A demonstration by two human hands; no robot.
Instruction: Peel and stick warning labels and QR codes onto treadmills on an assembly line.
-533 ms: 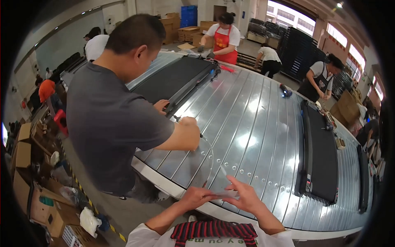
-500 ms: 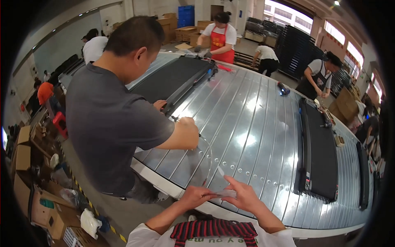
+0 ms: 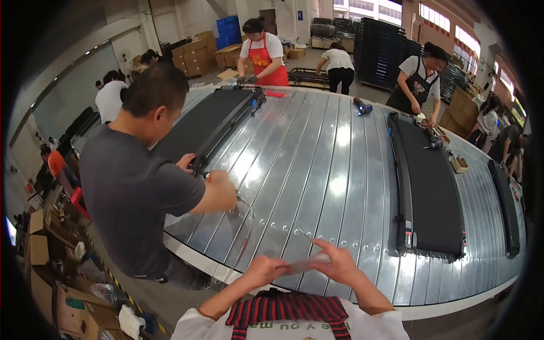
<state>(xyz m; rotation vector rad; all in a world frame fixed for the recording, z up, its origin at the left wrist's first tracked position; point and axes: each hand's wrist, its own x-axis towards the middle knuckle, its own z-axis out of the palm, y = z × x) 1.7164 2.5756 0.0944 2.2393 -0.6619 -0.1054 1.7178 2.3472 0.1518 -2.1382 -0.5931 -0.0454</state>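
Observation:
At the near edge of the metal-topped table, my left hand [image 3: 265, 271] pinches one end of a clear, crumpled plastic piece [image 3: 306, 263], which looks like thin film or a small bag. The other end is between the fingers of my right hand [image 3: 340, 265]. A thin pale sliver [image 3: 305, 234] sticks up beyond my right fingertips; whether it belongs to the same film I cannot tell. A clear looped cable or tube [image 3: 249, 226] lies on the table ahead of my left hand.
Close on my left, a person in a grey shirt [image 3: 133, 147] works on a long black belt unit [image 3: 198, 122]. Another black unit [image 3: 428, 187] lies to the right, with a power drill [image 3: 362, 106] beyond. Two more people stand across the ribbed table [image 3: 317, 187]. Cardboard boxes [image 3: 79, 317] fill the lower left.
The view has shifted, so the table and people sit further left. The plastic between my hands is stretched out more. The person in grey has their hand around an orange-tipped tool.

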